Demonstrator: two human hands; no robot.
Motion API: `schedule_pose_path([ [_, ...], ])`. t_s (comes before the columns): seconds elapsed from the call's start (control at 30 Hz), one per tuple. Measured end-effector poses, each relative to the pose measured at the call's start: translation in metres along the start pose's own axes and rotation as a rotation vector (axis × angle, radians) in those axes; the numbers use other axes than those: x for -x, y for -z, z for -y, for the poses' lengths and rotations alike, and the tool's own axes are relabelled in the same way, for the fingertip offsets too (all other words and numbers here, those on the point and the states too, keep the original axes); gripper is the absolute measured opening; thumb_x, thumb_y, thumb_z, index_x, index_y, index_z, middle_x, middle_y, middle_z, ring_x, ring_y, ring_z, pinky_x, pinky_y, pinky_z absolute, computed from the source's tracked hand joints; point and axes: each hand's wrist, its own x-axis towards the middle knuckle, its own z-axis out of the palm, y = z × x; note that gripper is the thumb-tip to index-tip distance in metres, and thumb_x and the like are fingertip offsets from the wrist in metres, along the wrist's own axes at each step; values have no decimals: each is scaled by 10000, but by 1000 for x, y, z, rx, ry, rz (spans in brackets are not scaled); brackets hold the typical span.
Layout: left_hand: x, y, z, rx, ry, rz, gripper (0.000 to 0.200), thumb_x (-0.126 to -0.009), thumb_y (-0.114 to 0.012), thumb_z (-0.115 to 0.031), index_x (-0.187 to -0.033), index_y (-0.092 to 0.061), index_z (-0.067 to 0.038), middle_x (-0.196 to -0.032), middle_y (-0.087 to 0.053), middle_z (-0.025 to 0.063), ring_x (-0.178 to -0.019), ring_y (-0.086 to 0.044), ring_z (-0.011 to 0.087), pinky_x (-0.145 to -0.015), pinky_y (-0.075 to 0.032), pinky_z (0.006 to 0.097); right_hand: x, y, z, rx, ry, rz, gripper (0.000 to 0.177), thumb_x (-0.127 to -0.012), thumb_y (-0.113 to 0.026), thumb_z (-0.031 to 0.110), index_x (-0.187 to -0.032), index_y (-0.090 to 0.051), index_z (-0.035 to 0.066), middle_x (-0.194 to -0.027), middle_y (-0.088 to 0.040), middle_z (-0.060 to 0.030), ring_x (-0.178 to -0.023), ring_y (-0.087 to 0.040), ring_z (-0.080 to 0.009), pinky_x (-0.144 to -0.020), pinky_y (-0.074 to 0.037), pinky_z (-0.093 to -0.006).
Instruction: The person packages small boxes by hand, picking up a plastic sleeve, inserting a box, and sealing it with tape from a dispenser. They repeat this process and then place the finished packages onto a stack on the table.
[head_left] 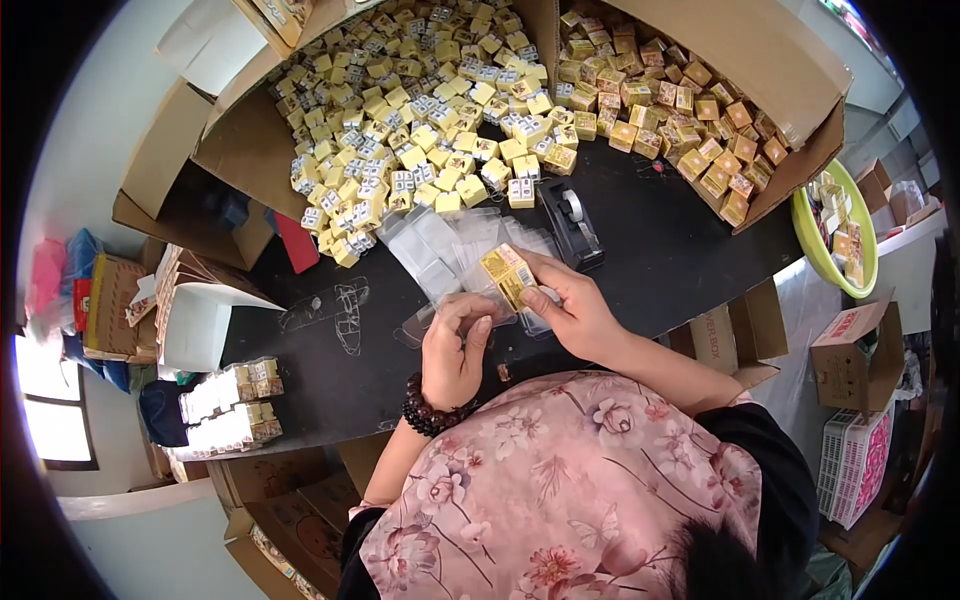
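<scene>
My right hand [575,308] grips a small yellow printed box [507,275], tilted, between thumb and fingers. Close to its left, my left hand [452,350] has curled fingers with the thumb pressed in; a clear plastic case [505,312] shows at its fingertips, partly hidden by both hands. Beyond the hands lies an overlapping pile of clear plastic cases [425,250] on the black table [670,250]. A black tape dispenser [574,225] with a roll of tape stands just past my right hand.
A big open carton [235,145] spills yellow-and-white small boxes [420,125] onto the table. Another carton [765,60] holds orange-yellow boxes [715,130]. Stacked packs [235,405] sit at the left edge beside a white-lined carton [205,325]. A green basket [865,215] stands at right.
</scene>
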Motion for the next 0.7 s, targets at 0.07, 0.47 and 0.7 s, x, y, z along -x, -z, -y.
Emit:
schedule_pose_path([
  [0.07,3,-4,11,17,-16,-15,191,-957,-516,11,-1147,-523,29,-1084,-562,135,-942,-624,190,-800,-515,278,-1,-2,0,-78,-18,20,409,-957,-552,106,-1355,-513,23,-1297,-505,-175,-1220,-496,-278,-1023,-391,-345],
  [0.47,27,33,2,240,614,393,266,-966,-566,-97,-1201,-595,25,-980,-664,100,-897,-653,162,-815,-521,278,-1,-4,-30,-761,-214,-92,427,-935,-574,21,-1312,-382,81,-1232,-452,-52,-1130,-493,-139,-899,-502,-290],
  [0.7,-5,14,7,545,409,21,503,-839,-660,85,-1293,-456,11,-1314,-465,142,-1093,-594,191,-899,-524,297,-5,-1,-15,-456,-226,236,349,-901,-585,9,-1244,-520,26,-1221,-490,-68,-1144,-498,-160,-972,-429,-321],
])
